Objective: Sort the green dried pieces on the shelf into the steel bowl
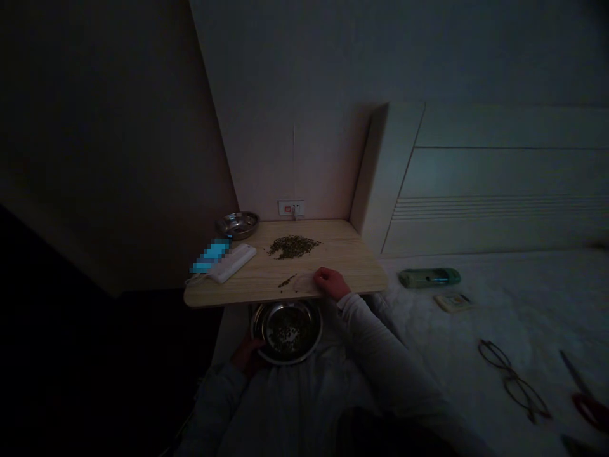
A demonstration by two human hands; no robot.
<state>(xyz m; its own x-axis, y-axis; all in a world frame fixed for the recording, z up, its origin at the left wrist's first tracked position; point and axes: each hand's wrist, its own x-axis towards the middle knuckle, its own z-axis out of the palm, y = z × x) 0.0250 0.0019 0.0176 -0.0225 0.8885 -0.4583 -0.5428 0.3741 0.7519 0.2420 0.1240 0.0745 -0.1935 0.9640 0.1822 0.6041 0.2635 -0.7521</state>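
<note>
Bench, pale wood grain, rounded corners, set against the wall below a socket. Main heap of small dark-green granules: loose, toward the rear middle of the bench. Stray granules: a short streak nearer the front edge.

Large steel bowl: just below the front edge, granules scattered in its base; left hand gripping its rim at the lower left, thumb over the edge. Right hand: above the bench front, right of the streak, fingers curled in; a faint see-through piece shows beside them, whether pinched cannot be told.

Small steel bowl: rear left corner. White power strip: left side, beside a lit blue screen, pixelated.

Bed, at right: green oblong container, small flat packet, eyeglasses, red-handled scissors.
</note>
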